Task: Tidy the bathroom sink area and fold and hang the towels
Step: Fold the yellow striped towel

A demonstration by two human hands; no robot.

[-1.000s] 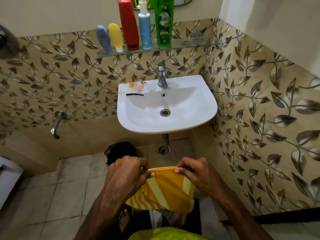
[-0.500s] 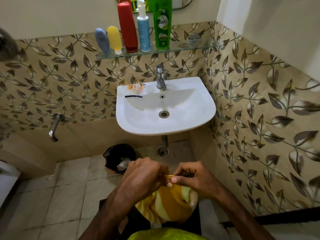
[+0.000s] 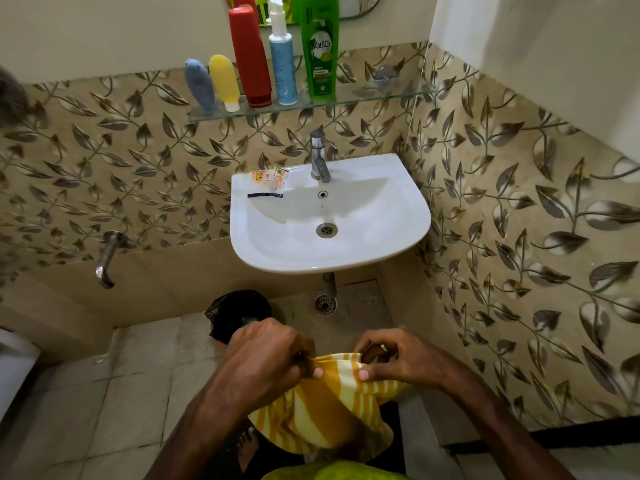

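A yellow and orange striped towel [image 3: 322,410] hangs folded in front of me, below the white sink [image 3: 388,237]. My left hand [image 3: 263,358] grips its upper left edge. My right hand [image 3: 398,362] pinches the upper right edge between thumb and fingers. The two hands are a short way apart along the top fold. On the sink's back left rim lie a small orange wrapper [image 3: 270,176] and a thin black strip [image 3: 265,195]. The towel's lower part hides my legs.
A glass shelf [image 3: 363,98] over the tap [image 3: 318,157] carries several bottles, among them red [image 3: 249,57] and green [image 3: 318,46]. A black-lined bin [image 3: 239,311] stands on the floor under the sink. A wall tap [image 3: 105,258] juts out at left. Tiled walls close in at right.
My hands came together at the towel's top edge, bunching it, and have since drawn slightly apart again. The towel hangs shorter and more folded than a second ago.
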